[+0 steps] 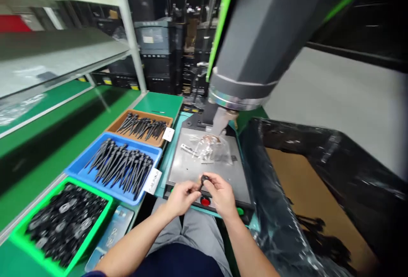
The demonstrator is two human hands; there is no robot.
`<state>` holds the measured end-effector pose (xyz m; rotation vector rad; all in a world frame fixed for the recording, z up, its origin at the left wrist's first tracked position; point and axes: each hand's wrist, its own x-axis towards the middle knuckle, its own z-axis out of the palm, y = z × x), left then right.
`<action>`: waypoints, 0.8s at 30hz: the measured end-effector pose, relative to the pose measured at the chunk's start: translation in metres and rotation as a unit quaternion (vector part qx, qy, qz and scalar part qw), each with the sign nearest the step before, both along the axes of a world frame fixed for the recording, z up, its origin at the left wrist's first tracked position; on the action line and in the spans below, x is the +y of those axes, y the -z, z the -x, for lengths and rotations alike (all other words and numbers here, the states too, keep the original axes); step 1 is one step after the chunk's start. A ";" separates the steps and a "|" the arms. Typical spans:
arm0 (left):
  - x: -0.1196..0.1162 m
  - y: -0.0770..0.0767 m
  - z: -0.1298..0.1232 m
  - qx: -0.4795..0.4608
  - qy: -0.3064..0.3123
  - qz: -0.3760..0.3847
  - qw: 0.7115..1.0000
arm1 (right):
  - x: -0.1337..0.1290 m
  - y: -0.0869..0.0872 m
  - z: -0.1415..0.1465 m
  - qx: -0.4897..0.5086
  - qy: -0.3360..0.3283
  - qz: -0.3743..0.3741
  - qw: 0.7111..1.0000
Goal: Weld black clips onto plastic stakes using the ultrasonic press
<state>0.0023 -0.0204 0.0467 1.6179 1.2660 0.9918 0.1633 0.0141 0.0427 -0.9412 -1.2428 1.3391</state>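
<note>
Both hands meet over the front edge of the machine's metal plate (210, 175), above a red button (205, 201). A small black plastic part (204, 178) is pinched between the thumb and fingers of my right hand (221, 195). My left hand (182, 198) is closed on the same part from the other side, its fingertips partly hiding the lower end. The part's exact shape is too small to make out. Behind the hands, a clear plastic bag (219, 151) lies on the plate beneath the machine's pale tip (220, 120).
On my left stand an orange tray (111, 124) and a blue tray (74, 170) of long black stems, and a green bin (106, 209) of small black parts. To the right, a box lined with black plastic (270, 200) holds black pieces. The thick machine head (251, 47) hangs overhead.
</note>
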 end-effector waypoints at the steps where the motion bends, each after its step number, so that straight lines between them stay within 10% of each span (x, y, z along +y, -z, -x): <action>1: -0.006 -0.005 0.006 0.006 0.003 0.013 1.000 | 0.001 0.001 0.001 0.009 -0.027 0.010 1.000; 8: -0.041 -0.052 0.085 0.106 -0.097 0.040 0.989 | 0.002 0.010 0.009 0.060 -0.096 0.048 0.992; 12: -0.038 -0.066 0.172 0.293 -0.250 0.040 0.922 | -0.001 0.013 0.005 0.056 -0.092 0.072 0.992; 16: -0.020 -0.055 0.246 0.440 -0.292 0.144 0.837 | -0.006 0.018 0.000 0.067 -0.101 0.073 0.990; 24: 0.003 -0.018 0.277 0.474 -0.293 0.179 0.811 | -0.019 0.019 -0.014 0.058 -0.097 0.092 0.989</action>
